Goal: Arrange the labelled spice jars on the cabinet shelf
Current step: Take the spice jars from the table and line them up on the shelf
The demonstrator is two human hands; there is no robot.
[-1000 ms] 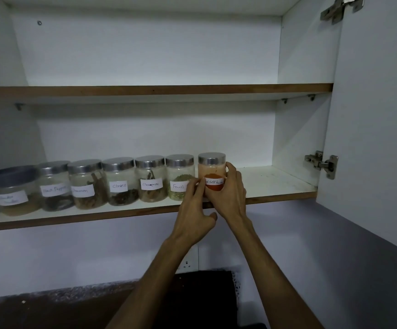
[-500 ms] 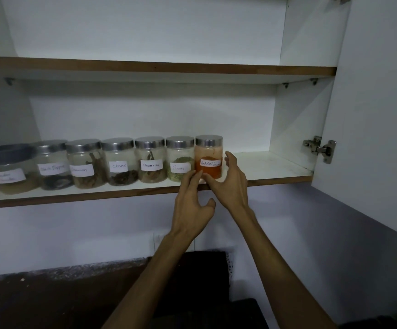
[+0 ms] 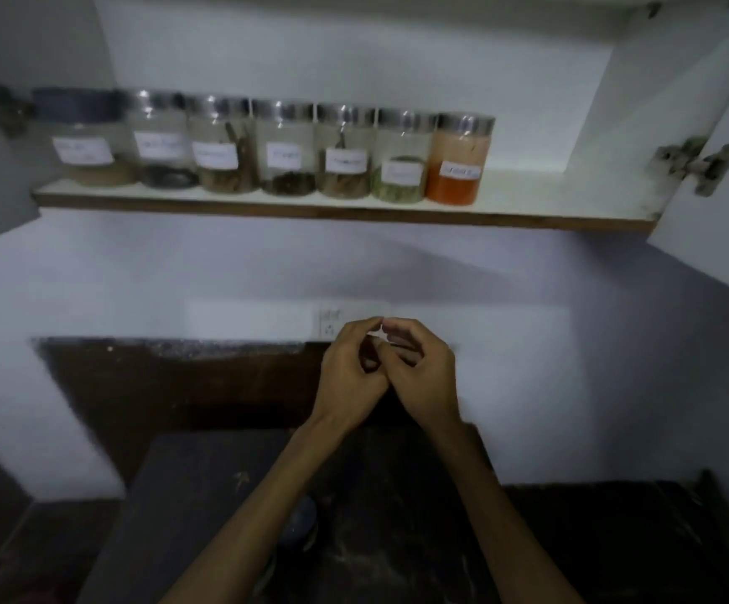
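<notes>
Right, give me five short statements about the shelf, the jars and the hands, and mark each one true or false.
1. Seven jars stand in a row on the cabinet shelf. True.
2. The jar with orange powder is at the left end of the row. False: it is at the right end.
3. The left hand grips a jar. False: it is below the shelf, fingers curled, touching the right hand.
4. The dark-lidded jar is at the left end. True.
5. The cabinet door is closed. False: it is open, at the right.
</notes>
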